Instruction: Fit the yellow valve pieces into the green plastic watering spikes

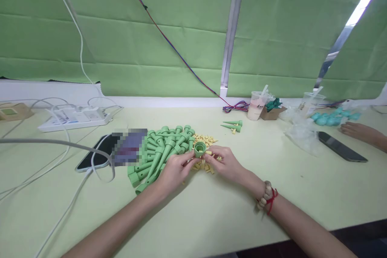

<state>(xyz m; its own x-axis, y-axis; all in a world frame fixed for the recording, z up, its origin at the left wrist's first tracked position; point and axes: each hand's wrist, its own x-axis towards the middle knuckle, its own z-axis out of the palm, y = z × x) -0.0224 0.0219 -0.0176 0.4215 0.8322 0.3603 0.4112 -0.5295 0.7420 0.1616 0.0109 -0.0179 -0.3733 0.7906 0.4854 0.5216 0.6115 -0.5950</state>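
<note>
Between thumb and fingers, my left hand (177, 169) grips a green plastic spike (200, 148), its round hollow end facing up toward me. My right hand (226, 163) pinches a small yellow plastic piece (208, 152) at the side of that spike; its exact fit there is partly hidden by the fingers. Left of my hands lies a heap of similar green spikes (163, 149). Small yellow pieces (205, 140) are scattered behind and beneath my hands. Farther back, two green spikes (234, 127) lie apart from the heap, at least one with a yellow piece on it.
A phone (96, 155) with a white cable and a power strip (75, 117) lie left. A drink cup (256, 106), a small cardboard box (272, 112), plastic bags (304, 135) and another phone (341, 147) are right. Another person's hand (359, 131) rests near turquoise pieces (328, 119).
</note>
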